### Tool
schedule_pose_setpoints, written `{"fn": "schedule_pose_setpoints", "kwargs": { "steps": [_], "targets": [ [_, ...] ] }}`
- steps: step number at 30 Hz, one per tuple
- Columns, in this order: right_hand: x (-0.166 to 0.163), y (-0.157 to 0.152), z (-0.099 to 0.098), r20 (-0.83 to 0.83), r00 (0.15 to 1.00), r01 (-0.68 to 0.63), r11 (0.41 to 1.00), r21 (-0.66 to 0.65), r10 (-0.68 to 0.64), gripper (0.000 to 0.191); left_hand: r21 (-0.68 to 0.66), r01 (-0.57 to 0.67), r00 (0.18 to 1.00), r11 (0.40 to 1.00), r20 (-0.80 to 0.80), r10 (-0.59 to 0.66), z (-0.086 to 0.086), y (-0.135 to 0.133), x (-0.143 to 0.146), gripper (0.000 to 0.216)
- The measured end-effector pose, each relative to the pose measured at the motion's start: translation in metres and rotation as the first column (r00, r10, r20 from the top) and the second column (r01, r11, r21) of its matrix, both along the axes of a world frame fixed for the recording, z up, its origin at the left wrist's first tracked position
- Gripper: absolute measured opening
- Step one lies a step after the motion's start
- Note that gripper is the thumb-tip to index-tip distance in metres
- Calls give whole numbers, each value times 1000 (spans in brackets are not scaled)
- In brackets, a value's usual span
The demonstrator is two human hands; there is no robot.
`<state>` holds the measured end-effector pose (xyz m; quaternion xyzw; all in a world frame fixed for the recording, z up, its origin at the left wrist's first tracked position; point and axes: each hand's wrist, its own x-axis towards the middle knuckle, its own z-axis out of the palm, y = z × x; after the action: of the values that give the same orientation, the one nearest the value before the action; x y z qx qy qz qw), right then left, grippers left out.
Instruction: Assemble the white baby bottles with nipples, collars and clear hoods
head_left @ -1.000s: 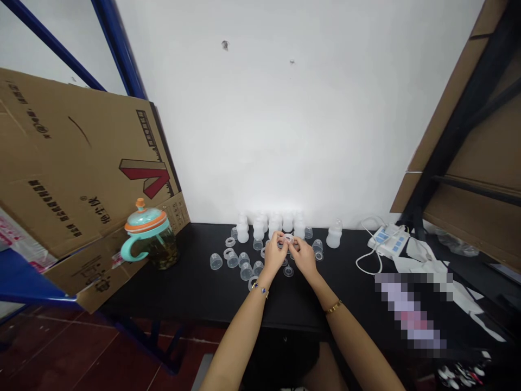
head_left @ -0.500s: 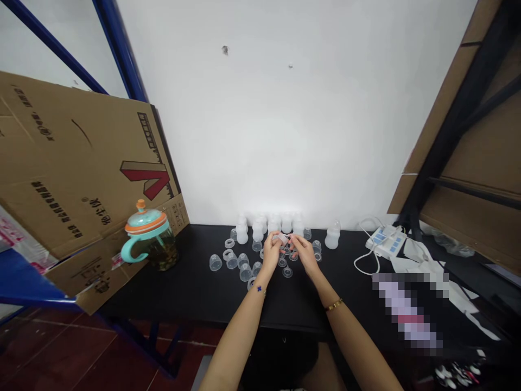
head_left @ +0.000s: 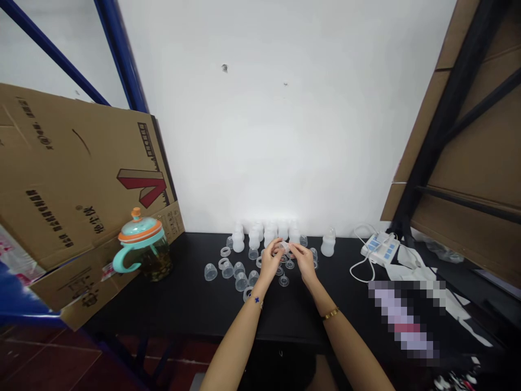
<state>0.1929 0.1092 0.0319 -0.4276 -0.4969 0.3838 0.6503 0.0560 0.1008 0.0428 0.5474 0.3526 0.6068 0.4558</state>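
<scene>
My left hand (head_left: 269,262) and my right hand (head_left: 303,260) meet above the black table, both closed on a small translucent baby bottle part (head_left: 285,247). Fingers cover much of it, so whether it is a ring, a nipple or both I cannot tell. Just below lie several clear bottle nipples (head_left: 284,280). Left of my hands are clear dome caps (head_left: 241,282) and pale collar rings (head_left: 225,251). Behind stand several whitish baby bottles (head_left: 238,242) along the wall, and a separate bottle (head_left: 328,244) stands to the right.
A teapot (head_left: 140,239) with a turquoise handle stands at the left, by a large cardboard sheet (head_left: 93,179). A white power strip (head_left: 381,248) with a looped cable sits at the right, near torn white paper (head_left: 411,271). A white wall closes the back.
The view has shifted, so the scene sits slightly lower. Both hands stay together on the translucent part, and its angle between the fingers has changed a little.
</scene>
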Motion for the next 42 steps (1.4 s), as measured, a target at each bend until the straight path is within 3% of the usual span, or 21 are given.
{"fn": "schedule_pose_setpoints", "kwargs": {
  "steps": [4,14,24,42],
  "targets": [
    [1,0,2,-59,998,-31,998,-57,27,41,23,64,998,998,24,-65,0,1,-1,46],
    [-1,-7,7,-208,958,-232,961,-153,198,29,-72,135,990,988,53,-131,4,-1,0,46],
    [1,-6,4,-206,957,-250,944,-217,206,27,-177,179,981,968,114,-160,6,1,-2,49],
    [-1,-9,10,-205,960,-231,952,-203,189,30,-108,126,992,986,38,-122,4,2,-3,44]
  ]
}}
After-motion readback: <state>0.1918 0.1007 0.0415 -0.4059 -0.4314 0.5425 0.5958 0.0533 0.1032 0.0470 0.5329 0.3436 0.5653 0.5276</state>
